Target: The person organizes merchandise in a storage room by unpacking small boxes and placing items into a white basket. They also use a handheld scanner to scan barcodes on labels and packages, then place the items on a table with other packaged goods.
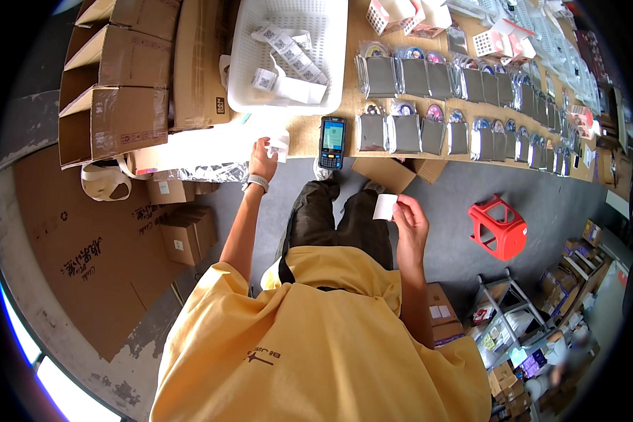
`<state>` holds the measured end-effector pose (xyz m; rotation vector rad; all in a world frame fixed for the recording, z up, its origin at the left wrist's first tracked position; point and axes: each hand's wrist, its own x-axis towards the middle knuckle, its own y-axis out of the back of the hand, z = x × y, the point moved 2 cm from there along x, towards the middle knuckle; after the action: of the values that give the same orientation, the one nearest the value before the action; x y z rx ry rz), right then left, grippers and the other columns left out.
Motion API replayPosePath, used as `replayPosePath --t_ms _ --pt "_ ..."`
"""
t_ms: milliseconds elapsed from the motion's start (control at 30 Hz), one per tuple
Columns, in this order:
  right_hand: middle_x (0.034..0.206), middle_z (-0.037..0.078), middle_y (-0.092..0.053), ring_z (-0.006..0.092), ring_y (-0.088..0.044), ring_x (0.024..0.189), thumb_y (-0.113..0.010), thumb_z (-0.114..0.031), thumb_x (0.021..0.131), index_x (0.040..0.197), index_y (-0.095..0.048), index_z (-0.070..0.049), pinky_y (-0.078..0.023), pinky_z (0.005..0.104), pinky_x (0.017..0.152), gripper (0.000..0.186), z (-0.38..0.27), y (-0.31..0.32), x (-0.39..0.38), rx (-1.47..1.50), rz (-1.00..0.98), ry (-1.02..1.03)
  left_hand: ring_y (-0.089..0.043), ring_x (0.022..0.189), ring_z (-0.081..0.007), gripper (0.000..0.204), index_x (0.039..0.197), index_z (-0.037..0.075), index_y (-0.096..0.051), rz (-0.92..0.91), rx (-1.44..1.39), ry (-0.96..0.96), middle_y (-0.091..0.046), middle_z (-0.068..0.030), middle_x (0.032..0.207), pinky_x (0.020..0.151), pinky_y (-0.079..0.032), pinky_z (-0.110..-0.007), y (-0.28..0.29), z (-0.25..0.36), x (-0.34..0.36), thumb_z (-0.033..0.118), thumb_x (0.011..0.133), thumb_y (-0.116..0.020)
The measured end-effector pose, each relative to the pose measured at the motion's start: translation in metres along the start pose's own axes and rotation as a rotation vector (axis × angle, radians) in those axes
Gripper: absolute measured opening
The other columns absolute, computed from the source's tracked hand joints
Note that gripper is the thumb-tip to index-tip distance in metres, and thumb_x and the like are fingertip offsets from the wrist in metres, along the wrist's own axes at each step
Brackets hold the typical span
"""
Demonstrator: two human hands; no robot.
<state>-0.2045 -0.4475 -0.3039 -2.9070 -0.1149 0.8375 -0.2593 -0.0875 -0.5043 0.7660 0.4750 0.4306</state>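
Observation:
My left hand (262, 160), with a watch on the wrist, grips a white label strip (279, 144) at the table's front edge. My right hand (411, 225) pinches a small white square label (382, 207) in the air beyond that edge. Between my hands on the table lies a black handheld scanner (333, 143) with a lit screen. Behind it a white perforated basket (239, 63) holds printed label strips (288, 53). Rows of bagged items with grey backs (404, 133) lie to the right of the scanner.
Open cardboard boxes (123, 60) stack at the table's left, with a cloth bag (102, 183) hanging below. Small pink-and-white cartons (492, 42) lie at the back right. Cartons (185, 238) sit under the table, a red stool (506, 239) on the floor at right, near a metal frame (496, 292).

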Motion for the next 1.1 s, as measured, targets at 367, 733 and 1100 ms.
replayPosePath --t_ms 367,733,1100 --pt "0.090 0.001 -0.061 0.0068 -0.053 0.077 -0.058 -0.008 0.097 0.110 -0.060 0.001 -0.044 0.0237 0.071 0.016 0.005 0.006 0.003 0.041 -0.025 -0.011 -0.051 0.111 -0.0393 0.055 0.136 0.009 -0.048 -0.011 0.112 -0.157 -0.052 -0.0199 0.118 0.094 -0.043 -0.048 -0.009 0.098 -0.054 0.003 0.082 -0.056" --pt "0.092 0.003 -0.062 0.0089 -0.057 0.082 -0.056 -0.016 0.099 0.109 -0.060 -0.001 -0.048 0.0258 0.072 0.018 0.010 0.027 -0.009 -0.017 0.023 0.021 -0.054 0.106 -0.0389 0.052 0.140 0.006 -0.041 -0.054 0.185 -0.288 -0.054 -0.0233 0.115 0.090 -0.047 -0.047 -0.052 0.143 -0.036 0.015 0.092 -0.059" --pt "0.101 0.012 -0.063 0.0215 -0.061 0.077 -0.067 0.002 0.084 0.111 -0.060 0.000 -0.050 0.0309 0.067 0.028 -0.040 0.076 -0.030 -0.576 0.374 0.552 -0.058 0.099 -0.0112 0.025 0.117 0.003 -0.058 -0.918 -0.994 0.126 -0.061 -0.0036 0.111 0.085 -0.047 -0.027 -0.007 0.324 -0.163 0.022 0.104 -0.048"
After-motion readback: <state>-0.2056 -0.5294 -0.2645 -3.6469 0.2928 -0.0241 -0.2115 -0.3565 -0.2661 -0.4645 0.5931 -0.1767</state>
